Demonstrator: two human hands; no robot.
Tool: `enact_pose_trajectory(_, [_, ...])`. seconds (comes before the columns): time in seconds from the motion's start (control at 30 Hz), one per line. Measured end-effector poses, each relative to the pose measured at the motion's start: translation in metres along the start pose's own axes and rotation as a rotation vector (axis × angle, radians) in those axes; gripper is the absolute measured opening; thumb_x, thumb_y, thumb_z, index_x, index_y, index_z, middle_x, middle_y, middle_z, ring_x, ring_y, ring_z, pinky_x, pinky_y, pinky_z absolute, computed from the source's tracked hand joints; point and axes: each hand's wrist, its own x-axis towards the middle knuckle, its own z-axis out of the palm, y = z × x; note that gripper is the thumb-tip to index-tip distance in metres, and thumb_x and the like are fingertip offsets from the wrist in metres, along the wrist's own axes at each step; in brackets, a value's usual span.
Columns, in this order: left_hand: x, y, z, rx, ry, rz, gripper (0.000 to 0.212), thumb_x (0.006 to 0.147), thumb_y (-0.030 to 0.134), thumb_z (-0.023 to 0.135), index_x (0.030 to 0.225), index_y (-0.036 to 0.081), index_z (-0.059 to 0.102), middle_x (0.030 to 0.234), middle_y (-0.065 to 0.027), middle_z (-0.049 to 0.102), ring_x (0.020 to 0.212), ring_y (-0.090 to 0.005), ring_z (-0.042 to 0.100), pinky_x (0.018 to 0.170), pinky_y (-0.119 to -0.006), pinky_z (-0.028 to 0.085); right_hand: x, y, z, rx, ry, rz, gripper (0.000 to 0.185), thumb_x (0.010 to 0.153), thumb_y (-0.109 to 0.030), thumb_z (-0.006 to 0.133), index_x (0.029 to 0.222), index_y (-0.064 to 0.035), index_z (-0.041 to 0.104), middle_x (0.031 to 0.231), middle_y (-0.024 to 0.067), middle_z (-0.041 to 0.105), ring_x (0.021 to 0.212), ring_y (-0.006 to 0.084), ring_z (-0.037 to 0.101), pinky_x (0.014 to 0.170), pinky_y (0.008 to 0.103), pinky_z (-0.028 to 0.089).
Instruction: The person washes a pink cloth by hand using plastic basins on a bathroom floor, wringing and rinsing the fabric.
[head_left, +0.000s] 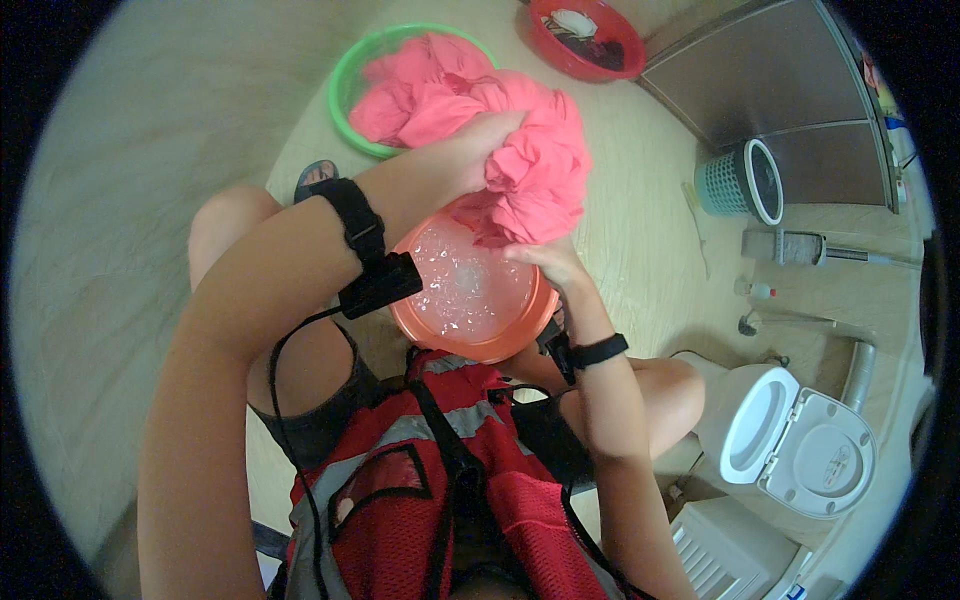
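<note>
A large bunched pink cloth hangs between my hands above the far rim of an orange plastic basin. My left hand grips the cloth from the left, its fingers partly hidden by the folds. From below on the right, my right hand holds the bundle, with the thumb showing and the other fingers mostly covered. Soapy-looking, bubbly water fills the basin between my knees. The cloth continues into a green-rimmed basin, where more of it lies heaped.
At the back, a red basin holds dark and white items. Along the right are a teal basket, a small bottle, a toilet and a white plastic stool. A cabled black device is strapped to my left forearm.
</note>
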Motion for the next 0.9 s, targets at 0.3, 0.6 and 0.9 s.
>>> enact_pose_trajectory(0.3, [-0.012, 0.013, 0.014, -0.201, 0.036, 0.034, 0.025, 0.088, 0.021, 0.047, 0.105, 0.003, 0.053, 0.105, -0.0104, 0.058, 0.096, -0.0202, 0.056, 0.087, -0.037, 0.046, 0.042, 0.048, 0.017, 0.097, 0.067, 0.272, 0.02, 0.083, -0.024, 0.059, 0.085, -0.0039, 0.056, 0.06, 0.003, 0.052, 0.051, 0.0091, 0.047, 0.044, 0.0203, 0.036])
enact_pose_trajectory(0.6, [-0.016, 0.016, -0.029, -0.1, -0.161, 0.282, 0.027, 0.087, 0.022, 0.046, 0.104, 0.003, 0.052, 0.094, -0.0072, 0.058, 0.088, -0.0197, 0.058, 0.078, -0.034, 0.048, 0.026, -0.035, 0.023, 0.629, 0.546, 0.199, 0.026, 0.09, -0.016, 0.043, 0.112, -0.0029, 0.048, 0.091, 0.0031, 0.056, 0.066, 0.0093, 0.05, 0.054, 0.0199, 0.041])
enact_pose_trajectory(0.9, [-0.025, -0.013, -0.055, 0.328, -0.086, -0.043, 0.028, 0.087, 0.022, 0.046, 0.105, 0.002, 0.052, 0.095, -0.0083, 0.058, 0.087, -0.0202, 0.057, 0.078, -0.035, 0.048, 0.027, -0.044, -0.014, 0.804, 0.172, -0.157, 0.035, 0.092, -0.02, 0.034, 0.116, 0.0013, 0.045, 0.119, 0.0115, 0.05, 0.109, 0.023, 0.049, 0.096, 0.0358, 0.038])
